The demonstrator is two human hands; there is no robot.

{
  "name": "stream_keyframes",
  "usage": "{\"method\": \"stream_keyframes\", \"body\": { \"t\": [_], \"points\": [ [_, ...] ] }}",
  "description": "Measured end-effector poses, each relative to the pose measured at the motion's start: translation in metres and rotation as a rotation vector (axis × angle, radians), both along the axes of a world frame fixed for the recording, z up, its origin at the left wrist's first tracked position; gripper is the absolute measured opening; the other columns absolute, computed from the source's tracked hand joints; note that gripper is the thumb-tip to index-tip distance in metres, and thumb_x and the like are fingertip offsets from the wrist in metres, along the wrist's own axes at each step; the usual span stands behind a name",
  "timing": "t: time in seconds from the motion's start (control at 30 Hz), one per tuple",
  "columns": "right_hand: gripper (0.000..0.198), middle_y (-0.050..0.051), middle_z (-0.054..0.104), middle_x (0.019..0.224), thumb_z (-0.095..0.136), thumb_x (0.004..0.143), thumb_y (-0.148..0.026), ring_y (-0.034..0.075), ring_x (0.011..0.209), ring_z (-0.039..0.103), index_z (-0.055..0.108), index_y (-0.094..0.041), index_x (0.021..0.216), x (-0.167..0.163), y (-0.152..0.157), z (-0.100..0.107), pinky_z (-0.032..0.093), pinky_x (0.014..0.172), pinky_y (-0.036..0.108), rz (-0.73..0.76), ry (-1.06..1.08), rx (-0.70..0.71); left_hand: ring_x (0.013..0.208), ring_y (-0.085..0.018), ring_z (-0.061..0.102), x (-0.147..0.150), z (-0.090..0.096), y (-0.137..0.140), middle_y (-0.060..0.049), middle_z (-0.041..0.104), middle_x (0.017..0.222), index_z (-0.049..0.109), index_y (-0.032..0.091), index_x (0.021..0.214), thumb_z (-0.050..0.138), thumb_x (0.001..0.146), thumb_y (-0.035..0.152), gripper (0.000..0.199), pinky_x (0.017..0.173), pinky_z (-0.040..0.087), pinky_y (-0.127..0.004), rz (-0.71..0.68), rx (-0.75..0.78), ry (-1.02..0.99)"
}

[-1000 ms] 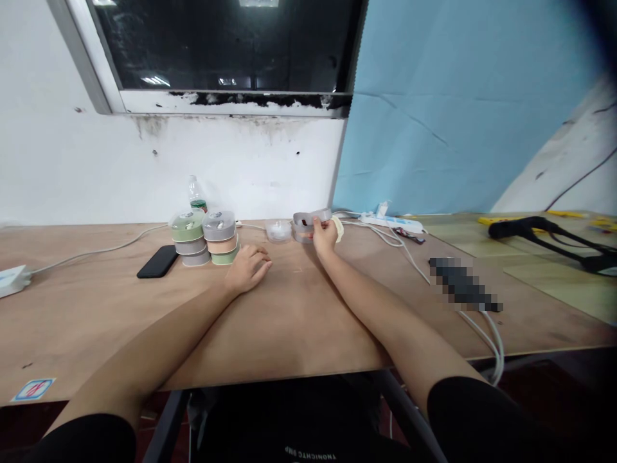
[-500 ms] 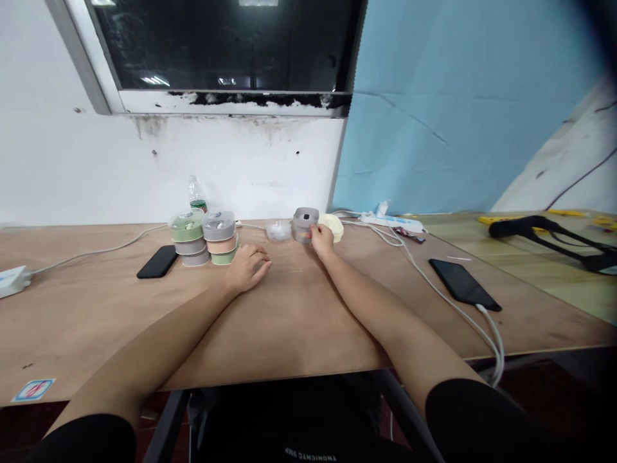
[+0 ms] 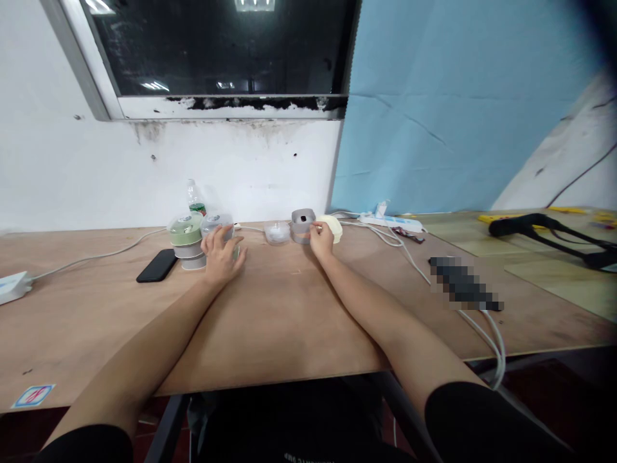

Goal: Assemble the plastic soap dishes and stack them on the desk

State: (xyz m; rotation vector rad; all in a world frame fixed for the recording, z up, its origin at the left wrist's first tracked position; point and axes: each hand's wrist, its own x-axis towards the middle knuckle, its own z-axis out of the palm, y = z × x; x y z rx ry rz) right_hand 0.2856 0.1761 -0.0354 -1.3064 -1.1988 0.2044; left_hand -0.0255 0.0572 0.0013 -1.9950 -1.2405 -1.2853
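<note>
My left hand (image 3: 222,256) has its fingers spread and bent in front of a stack of round containers (image 3: 212,222) with a clear domed lid, hiding most of it. Whether the fingertips touch the stack I cannot tell. Just left stands another stack (image 3: 186,231), green on top and grey below, also clear-lidded. My right hand (image 3: 321,240) is closed at the right side of a grey round container (image 3: 302,222) that has a small dark spot inside. Cream round pieces (image 3: 333,227) lie behind that hand. A clear plastic bowl (image 3: 277,233) sits left of the grey container.
A black phone (image 3: 157,265) lies left of the stacks, and a plastic bottle (image 3: 195,196) stands behind them. To the right are a power strip (image 3: 395,222), white cables (image 3: 413,258), a pixelated dark object (image 3: 463,283) and a black strap frame (image 3: 544,235).
My left hand has moved left and up from beside the right-hand stack to in front of it, its fingers now spread. My right hand stays at the grey container.
</note>
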Motion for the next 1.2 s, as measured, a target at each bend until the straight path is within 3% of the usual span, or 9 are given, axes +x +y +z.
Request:
{"method": "stream_keyframes", "body": {
  "t": [0.2, 0.3, 0.47, 0.63, 0.77, 0.93, 1.07, 1.2],
  "points": [
    [0.025, 0.001, 0.063, 0.066, 0.052, 0.083, -0.039, 0.019, 0.063, 0.057, 0.064, -0.019, 0.093, -0.010, -0.008, 0.002, 0.044, 0.065, 0.030, 0.077, -0.129, -0.016, 0.144, -0.038, 0.020, -0.013, 0.005, 0.006, -0.016, 0.031, 0.153, 0.048, 0.022, 0.136, 0.061, 0.083, 0.043, 0.059, 0.112, 0.010, -0.061, 0.108, 0.000, -0.140],
    [0.024, 0.001, 0.063, 0.066, 0.052, 0.083, -0.038, 0.018, 0.062, 0.057, 0.066, -0.020, 0.089, -0.016, -0.013, 0.004, 0.044, 0.064, 0.030, 0.136, -0.230, -0.043, 0.141, -0.039, 0.025, -0.018, 0.005, 0.010, -0.017, 0.040, 0.147, 0.043, 0.020, 0.141, 0.059, 0.084, 0.046, 0.064, 0.112, 0.009, -0.061, 0.120, -0.048, -0.164],
    [0.024, 0.002, 0.065, 0.068, 0.052, 0.085, -0.037, 0.019, 0.066, 0.059, 0.069, -0.020, 0.087, -0.025, -0.026, 0.009, 0.043, 0.066, 0.030, 0.206, -0.397, -0.031, 0.129, -0.039, 0.038, -0.023, 0.003, 0.015, -0.017, 0.049, 0.131, 0.054, 0.020, 0.131, 0.064, 0.082, 0.045, 0.056, 0.108, 0.024, -0.057, 0.166, 0.004, -0.115],
    [0.024, 0.003, 0.068, 0.072, 0.051, 0.086, -0.034, 0.019, 0.069, 0.060, 0.070, -0.020, 0.090, -0.033, -0.040, 0.015, 0.044, 0.067, 0.029, 0.225, -0.489, 0.006, 0.125, -0.035, 0.042, -0.025, -0.002, 0.016, -0.016, 0.050, 0.126, 0.058, 0.022, 0.125, 0.066, 0.083, 0.042, 0.047, 0.107, 0.031, -0.053, -0.023, 0.052, -0.015],
    [0.031, 0.003, 0.069, 0.077, 0.047, 0.091, -0.041, 0.020, 0.073, 0.062, 0.069, -0.021, 0.098, -0.035, -0.046, 0.017, 0.044, 0.069, 0.029, 0.260, -0.485, 0.096, 0.121, -0.032, 0.047, -0.008, -0.006, 0.005, -0.014, 0.052, 0.123, 0.057, 0.024, 0.125, 0.067, 0.083, 0.040, 0.046, 0.106, 0.035, -0.052, -0.222, 0.074, 0.116],
    [0.040, 0.003, 0.068, 0.075, 0.041, 0.094, -0.048, 0.019, 0.071, 0.061, 0.068, -0.019, 0.101, -0.033, -0.044, 0.015, 0.042, 0.068, 0.027, 0.400, -0.482, 0.106, 0.118, -0.030, 0.050, 0.027, -0.009, -0.011, -0.014, 0.054, 0.123, 0.056, 0.023, 0.127, 0.062, 0.086, 0.045, 0.047, 0.101, 0.042, -0.049, -0.490, -0.102, 0.352],
    [0.047, 0.003, 0.069, 0.075, 0.041, 0.093, -0.053, 0.016, 0.067, 0.058, 0.071, -0.017, 0.086, -0.037, -0.041, 0.012, 0.039, 0.061, 0.025, 0.601, -0.598, -0.029, 0.112, -0.029, 0.053, 0.035, -0.013, -0.012, -0.014, 0.055, 0.124, 0.058, 0.023, 0.125, 0.061, 0.086, 0.049, 0.046, 0.095, 0.046, -0.047, -0.550, -0.239, 0.421],
    [0.045, 0.003, 0.071, 0.079, 0.048, 0.090, -0.054, 0.015, 0.069, 0.059, 0.073, -0.018, 0.088, -0.046, -0.043, 0.013, 0.039, 0.061, 0.024, 0.698, -0.606, -0.085, 0.114, -0.032, 0.053, 0.029, -0.015, -0.009, -0.016, 0.052, 0.130, 0.055, 0.022, 0.129, 0.065, 0.081, 0.053, 0.058, 0.097, 0.045, -0.050, -0.490, -0.304, 0.364]
  ]
}}
